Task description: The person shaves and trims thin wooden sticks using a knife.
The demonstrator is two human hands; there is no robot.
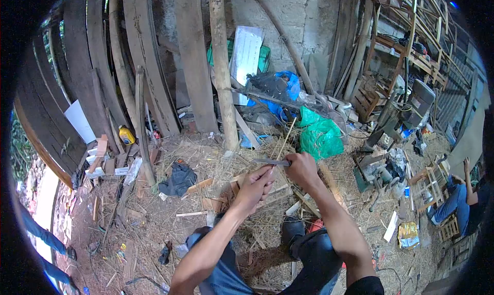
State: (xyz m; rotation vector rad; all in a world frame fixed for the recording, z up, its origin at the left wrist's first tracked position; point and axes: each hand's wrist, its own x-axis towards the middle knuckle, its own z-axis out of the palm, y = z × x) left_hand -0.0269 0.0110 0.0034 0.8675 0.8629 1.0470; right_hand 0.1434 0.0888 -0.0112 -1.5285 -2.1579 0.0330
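My right hand (pixel 302 171) is closed around the handle of a knife. The knife's grey blade (pixel 270 162) points left and lies across a thin wooden stick (pixel 287 138), apparently against it. Below the blade, my left hand (pixel 253 188) is closed on the lower part of that stick, which slants up and to the right. The stick's lower end is hidden by my fingers. Both hands are in front of my bent knees, close together.
Wood scraps and straw litter the ground. A green plastic bag (pixel 321 140) lies ahead, a black bag (pixel 178 179) to the left. Planks (pixel 195 63) lean at the back beside a pole (pixel 220 68). One person (pixel 460 197) sits at right; another's legs (pixel 46 238) show at left.
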